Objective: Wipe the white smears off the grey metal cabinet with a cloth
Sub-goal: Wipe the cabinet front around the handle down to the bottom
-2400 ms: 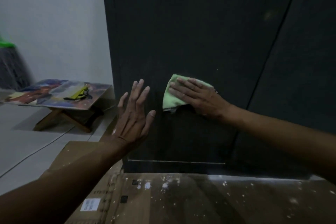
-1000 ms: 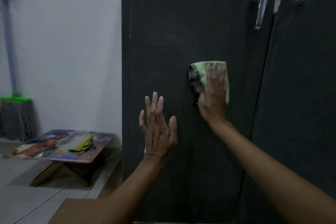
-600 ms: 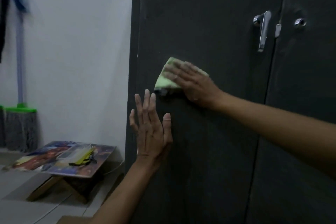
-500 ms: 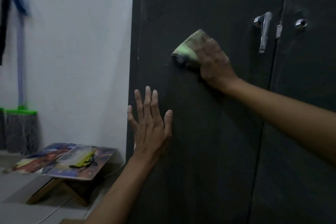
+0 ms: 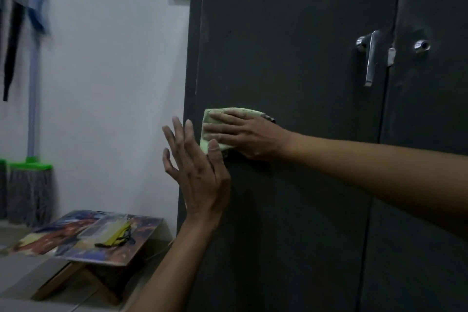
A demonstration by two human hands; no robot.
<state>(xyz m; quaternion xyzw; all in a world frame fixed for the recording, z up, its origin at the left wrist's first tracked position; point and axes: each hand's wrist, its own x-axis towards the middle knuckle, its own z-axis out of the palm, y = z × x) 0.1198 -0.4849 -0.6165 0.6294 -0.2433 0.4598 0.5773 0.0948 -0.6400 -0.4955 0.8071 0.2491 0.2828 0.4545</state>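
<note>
While my arms reach toward the cabinet, this is how things stand.

Cabinet: the dark grey cabinet [image 5: 291, 58] fills the right of the view, its left door in front of me and the seam to the right door running down near the handle [image 5: 370, 58].

Cloth: the pale green cloth [image 5: 215, 129] lies flat on the left door, near that door's left edge and well below and left of the handle.

Right hand: my right hand [image 5: 248, 134] lies over the cloth with fingers straight and spread, pointing left, pressing it against the metal; nothing is curled round it.

Cloth against the hand: the cloth's top edge and left edge show past my fingers [image 5: 215, 116], a dark corner sticks out behind my wrist, and the rest is hidden under my palm.

Left hand: my left hand [image 5: 195, 175] is raised flat, fingers straight and pointing up, holding nothing, by the left edge of the door; its thumb overlaps the cloth's lower left corner in the view, and I cannot tell whether it touches the cloth.

Smears: a faint pale streak [image 5: 202, 23] shows high along the door's left edge; elsewhere the surface is too dim to judge.

Left of the cabinet: a white wall, a mop [image 5: 30, 180] with a green head leaning on it, and a low folding table [image 5: 83, 238] with a colourful top on the floor.
</note>
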